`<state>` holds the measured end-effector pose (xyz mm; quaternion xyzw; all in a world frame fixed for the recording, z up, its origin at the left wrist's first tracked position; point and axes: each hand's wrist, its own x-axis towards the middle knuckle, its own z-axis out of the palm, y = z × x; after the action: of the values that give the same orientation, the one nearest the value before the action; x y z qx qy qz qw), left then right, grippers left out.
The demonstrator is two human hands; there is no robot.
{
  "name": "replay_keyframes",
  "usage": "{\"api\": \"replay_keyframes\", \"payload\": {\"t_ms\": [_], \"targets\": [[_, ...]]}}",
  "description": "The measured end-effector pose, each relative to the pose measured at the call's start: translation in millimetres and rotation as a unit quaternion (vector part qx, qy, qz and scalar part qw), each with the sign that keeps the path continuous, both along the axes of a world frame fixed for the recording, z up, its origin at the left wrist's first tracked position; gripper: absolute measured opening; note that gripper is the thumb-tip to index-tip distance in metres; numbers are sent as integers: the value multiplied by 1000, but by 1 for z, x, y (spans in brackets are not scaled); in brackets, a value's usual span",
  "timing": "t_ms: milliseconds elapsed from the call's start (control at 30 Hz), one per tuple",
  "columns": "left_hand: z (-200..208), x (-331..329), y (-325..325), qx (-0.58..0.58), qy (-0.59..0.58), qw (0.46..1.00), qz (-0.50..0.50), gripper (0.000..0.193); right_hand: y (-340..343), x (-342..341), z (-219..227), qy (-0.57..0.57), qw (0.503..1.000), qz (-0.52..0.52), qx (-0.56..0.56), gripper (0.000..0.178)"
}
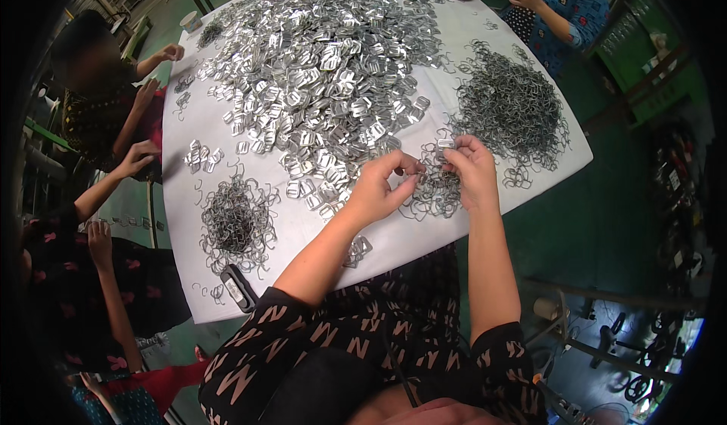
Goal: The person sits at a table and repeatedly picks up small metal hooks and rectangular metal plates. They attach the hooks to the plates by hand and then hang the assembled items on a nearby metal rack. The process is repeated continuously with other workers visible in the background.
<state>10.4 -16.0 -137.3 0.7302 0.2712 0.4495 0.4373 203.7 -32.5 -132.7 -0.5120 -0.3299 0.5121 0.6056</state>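
Note:
My right hand (475, 173) is closed, pinching a flat silver slotted buckle (445, 144) between thumb and fingers. Just left of it, my left hand (385, 187) has thumb and forefinger curled toward each other; whatever they may grip is too small to make out. Under and between both hands lies a small heap of bent wire hooks (436, 196). Beyond my left hand spreads a big pile of shiny slotted buckles (333, 69). A few more buckles (357, 251) lie beneath my left forearm, near the table's edge.
A dark heap of wire hooks (511, 103) sits at right on the white table (303, 232), another hook heap (236, 224) at left. A black object with a pale label (238, 289) lies at the near left edge. Co-workers' hands (138, 160) work around the table.

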Motion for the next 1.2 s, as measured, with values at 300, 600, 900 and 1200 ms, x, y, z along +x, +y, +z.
{"api": "replay_keyframes", "payload": {"t_ms": [300,600,900,1200], "targets": [[7,21,-7,-21,52,998,17,10,-21,-13,13,-1,998,-11,69,28],[15,25,-9,-12,67,998,20,10,-34,-5,28,-52,997,28,55,20],[27,30,-16,2,76,997,24,11,-39,-1,30,-31,999,-32,27,15],[20,31,15,42,62,997,10,13,-35,-2,30,-3,995,-86,56,17]]}}
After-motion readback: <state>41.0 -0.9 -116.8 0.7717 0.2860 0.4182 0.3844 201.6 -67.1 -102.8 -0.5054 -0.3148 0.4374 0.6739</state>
